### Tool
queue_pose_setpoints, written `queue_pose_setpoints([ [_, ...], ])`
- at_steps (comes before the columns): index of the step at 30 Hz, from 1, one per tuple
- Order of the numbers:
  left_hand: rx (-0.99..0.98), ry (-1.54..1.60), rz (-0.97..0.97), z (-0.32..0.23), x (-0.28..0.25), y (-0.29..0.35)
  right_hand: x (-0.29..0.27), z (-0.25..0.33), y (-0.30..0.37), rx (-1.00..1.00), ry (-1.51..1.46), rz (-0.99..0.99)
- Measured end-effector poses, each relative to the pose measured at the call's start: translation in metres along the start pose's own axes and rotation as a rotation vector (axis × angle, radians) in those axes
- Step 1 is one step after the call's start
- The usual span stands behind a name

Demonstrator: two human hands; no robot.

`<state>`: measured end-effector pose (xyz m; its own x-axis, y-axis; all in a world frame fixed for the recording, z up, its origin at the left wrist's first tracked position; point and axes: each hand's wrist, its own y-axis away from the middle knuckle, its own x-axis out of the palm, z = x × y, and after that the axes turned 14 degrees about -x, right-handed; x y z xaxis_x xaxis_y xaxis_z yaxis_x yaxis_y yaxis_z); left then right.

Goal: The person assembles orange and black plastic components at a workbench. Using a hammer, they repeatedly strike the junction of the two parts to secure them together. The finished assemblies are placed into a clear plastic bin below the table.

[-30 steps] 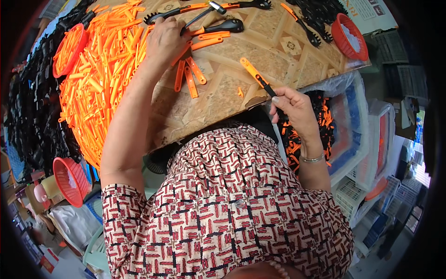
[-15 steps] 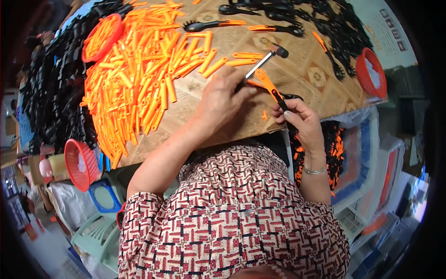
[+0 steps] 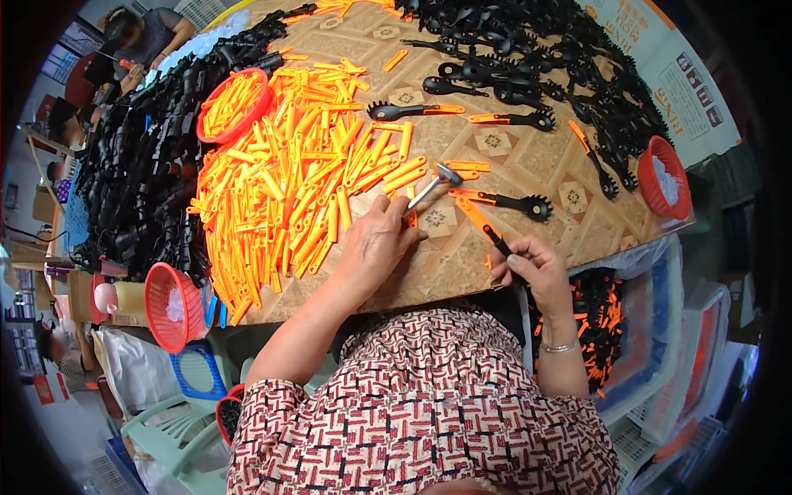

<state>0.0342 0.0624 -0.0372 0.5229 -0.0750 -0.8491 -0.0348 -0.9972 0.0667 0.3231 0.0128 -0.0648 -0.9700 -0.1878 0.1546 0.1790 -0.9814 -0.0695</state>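
Observation:
My left hand (image 3: pixel 373 241) is closed around the handle of a small hammer (image 3: pixel 427 191), whose metal shaft and dark head point up and to the right. A bit of orange shows at its fingertips; I cannot tell what it belongs to. Near the table's front edge, my right hand (image 3: pixel 538 271) pinches the black end of a utensil with an orange handle piece (image 3: pixel 477 218). The rest of that utensil is hidden by the fingers. Just beyond it lies a black pasta server (image 3: pixel 528 205) with an orange handle.
A big heap of orange handle pieces (image 3: pixel 289 198) covers the table's left, with a red basket (image 3: pixel 262 106) on it. Black parts (image 3: pixel 140 165) pile up farther left, black utensils (image 3: pixel 569 70) far right. A red basket (image 3: pixel 645 177) stands at the right edge. A bin (image 3: pixel 652 346) sits below.
My view has tilted, so the table sits lower in the picture. My left hand has drawn the hammer leftward, away from the utensil in my right hand. The pasta server beyond it shows more fully.

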Motion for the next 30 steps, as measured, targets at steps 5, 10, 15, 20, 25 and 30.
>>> queue_pose_setpoints([
  [5, 0.061, -0.068, -0.05, -0.001, 0.009, -0.008, 0.005, 0.001, 0.02, 0.095, -0.005, 0.046],
  [10, -0.021, 0.328, -0.008, 0.023, 0.008, -0.014, 0.013, -0.005, 0.033, 0.152, 0.026, 0.057],
  [15, -0.471, 0.985, 0.515, 0.015, -0.008, 0.01, 0.017, -0.015, 0.04, 0.24, 0.083, 0.04],
  [20, -0.569, 1.105, 0.599, 0.009, 0.017, 0.034, 0.028, -0.015, 0.044, 0.293, 0.114, 0.031],
  [25, -0.562, 1.069, 0.533, 0.007, 0.02, 0.033, 0.037, -0.014, 0.047, 0.333, 0.024, -0.034],
  [30, -0.474, 0.712, 0.505, 0.015, 0.009, 0.035, 0.04, -0.016, 0.048, 0.332, -0.001, -0.069],
])
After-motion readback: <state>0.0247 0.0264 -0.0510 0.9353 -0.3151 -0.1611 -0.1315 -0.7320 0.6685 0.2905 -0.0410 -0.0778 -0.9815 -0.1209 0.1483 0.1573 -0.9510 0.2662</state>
